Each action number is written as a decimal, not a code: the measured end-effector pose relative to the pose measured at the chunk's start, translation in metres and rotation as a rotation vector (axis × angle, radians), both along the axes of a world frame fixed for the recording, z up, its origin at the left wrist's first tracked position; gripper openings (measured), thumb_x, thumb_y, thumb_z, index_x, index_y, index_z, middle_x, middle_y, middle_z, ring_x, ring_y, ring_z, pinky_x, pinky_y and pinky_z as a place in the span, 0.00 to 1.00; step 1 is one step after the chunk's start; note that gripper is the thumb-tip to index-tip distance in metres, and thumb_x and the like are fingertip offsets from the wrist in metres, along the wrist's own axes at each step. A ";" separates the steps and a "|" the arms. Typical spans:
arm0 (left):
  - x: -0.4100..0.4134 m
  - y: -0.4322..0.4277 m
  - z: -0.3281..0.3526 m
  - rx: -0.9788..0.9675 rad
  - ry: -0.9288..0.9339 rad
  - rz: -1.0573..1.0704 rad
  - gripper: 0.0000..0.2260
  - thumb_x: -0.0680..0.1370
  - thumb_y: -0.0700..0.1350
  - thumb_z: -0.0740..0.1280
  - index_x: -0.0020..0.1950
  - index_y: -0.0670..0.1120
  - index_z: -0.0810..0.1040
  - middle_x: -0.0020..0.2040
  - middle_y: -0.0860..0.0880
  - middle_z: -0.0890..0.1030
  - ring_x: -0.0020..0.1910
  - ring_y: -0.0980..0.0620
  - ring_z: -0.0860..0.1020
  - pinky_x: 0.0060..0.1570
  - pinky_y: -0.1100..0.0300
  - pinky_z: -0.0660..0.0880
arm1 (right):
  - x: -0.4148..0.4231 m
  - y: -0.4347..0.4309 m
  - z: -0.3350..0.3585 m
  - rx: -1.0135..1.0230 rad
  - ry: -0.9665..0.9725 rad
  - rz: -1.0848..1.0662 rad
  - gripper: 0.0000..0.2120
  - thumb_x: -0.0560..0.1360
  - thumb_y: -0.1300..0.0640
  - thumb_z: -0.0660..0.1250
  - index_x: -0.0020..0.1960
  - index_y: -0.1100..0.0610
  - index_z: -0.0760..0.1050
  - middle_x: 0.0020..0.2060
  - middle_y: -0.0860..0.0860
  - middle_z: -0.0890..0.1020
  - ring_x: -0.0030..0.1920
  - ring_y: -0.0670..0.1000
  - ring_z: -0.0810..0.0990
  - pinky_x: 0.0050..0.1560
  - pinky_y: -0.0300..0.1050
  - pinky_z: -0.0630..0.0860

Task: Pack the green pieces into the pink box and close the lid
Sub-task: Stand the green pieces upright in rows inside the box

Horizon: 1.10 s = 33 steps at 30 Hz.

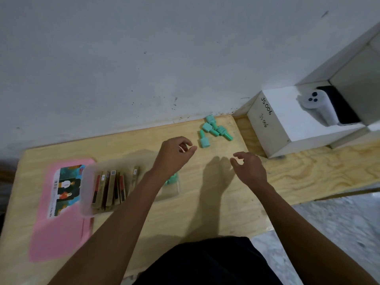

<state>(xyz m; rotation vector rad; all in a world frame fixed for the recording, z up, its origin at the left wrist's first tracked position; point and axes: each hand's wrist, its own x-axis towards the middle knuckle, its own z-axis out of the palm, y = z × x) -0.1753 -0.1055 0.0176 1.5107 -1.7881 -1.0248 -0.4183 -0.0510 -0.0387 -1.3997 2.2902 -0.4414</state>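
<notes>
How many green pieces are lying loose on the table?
4, clustered near the wall: nearest piece by the left hand, middle piece behind it, far piece at the wall, right piece toward the white box. Other green pieces in the clear box are partly hidden.

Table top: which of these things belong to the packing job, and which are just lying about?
Job: loose green pieces; translucent box, with a few more green ones already inside; pink lid lying flat beside it; left hand and right hand, both empty.
Lying about: cards standing in the box; white box marked JS006; white gadget at far right.
</notes>
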 end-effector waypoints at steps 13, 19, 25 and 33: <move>-0.083 -0.082 -0.077 0.444 -0.255 0.059 0.20 0.77 0.55 0.64 0.60 0.42 0.76 0.54 0.43 0.81 0.54 0.43 0.78 0.51 0.55 0.74 | -0.024 -0.069 -0.022 0.103 -0.059 0.109 0.20 0.76 0.48 0.65 0.67 0.51 0.72 0.60 0.54 0.78 0.58 0.55 0.77 0.55 0.52 0.77; -0.107 -0.102 -0.085 0.443 -0.345 0.185 0.16 0.74 0.59 0.66 0.47 0.46 0.78 0.46 0.46 0.81 0.47 0.44 0.79 0.44 0.54 0.75 | -0.034 -0.102 -0.036 0.109 -0.007 0.070 0.23 0.75 0.46 0.65 0.67 0.52 0.72 0.57 0.56 0.79 0.55 0.58 0.77 0.54 0.53 0.76; -0.108 -0.107 -0.089 0.478 -0.400 0.199 0.12 0.72 0.55 0.69 0.43 0.46 0.78 0.45 0.47 0.82 0.46 0.45 0.80 0.43 0.54 0.75 | -0.041 -0.108 -0.042 0.142 -0.036 0.060 0.17 0.76 0.44 0.65 0.62 0.49 0.77 0.57 0.52 0.77 0.54 0.53 0.76 0.50 0.47 0.74; -0.092 -0.097 -0.068 0.532 -0.039 0.177 0.06 0.77 0.49 0.67 0.45 0.47 0.79 0.40 0.51 0.79 0.38 0.55 0.76 0.37 0.63 0.73 | -0.042 -0.086 -0.035 0.063 -0.325 -0.139 0.16 0.76 0.47 0.67 0.60 0.54 0.79 0.52 0.50 0.83 0.50 0.49 0.81 0.50 0.49 0.80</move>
